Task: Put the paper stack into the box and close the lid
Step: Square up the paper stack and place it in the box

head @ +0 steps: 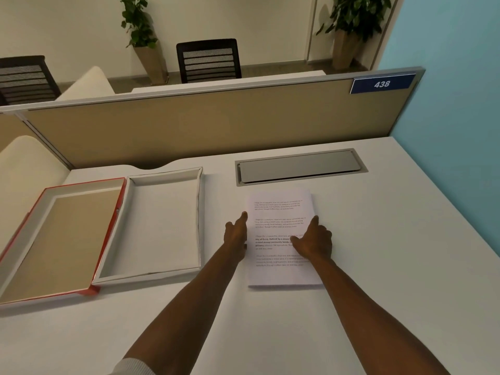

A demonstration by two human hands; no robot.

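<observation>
A white paper stack (281,209) with printed text lies flat on the white desk (378,253), right of centre. My left hand (236,236) rests at the stack's left edge, index finger stretched forward. My right hand (313,240) lies on top of the stack near its right edge, fingers spread, thumb on the text. To the left of the stack, a shallow white box (198,212) stands empty. Its hinged lid (35,220), red outside and tan inside, lies flat and open further left.
A grey cable hatch (299,167) is set into the desk behind the paper. A tan partition (216,125) with a blue "438" sign (382,83) closes the desk's far side. Black chairs (208,60) and potted plants (140,25) stand beyond it.
</observation>
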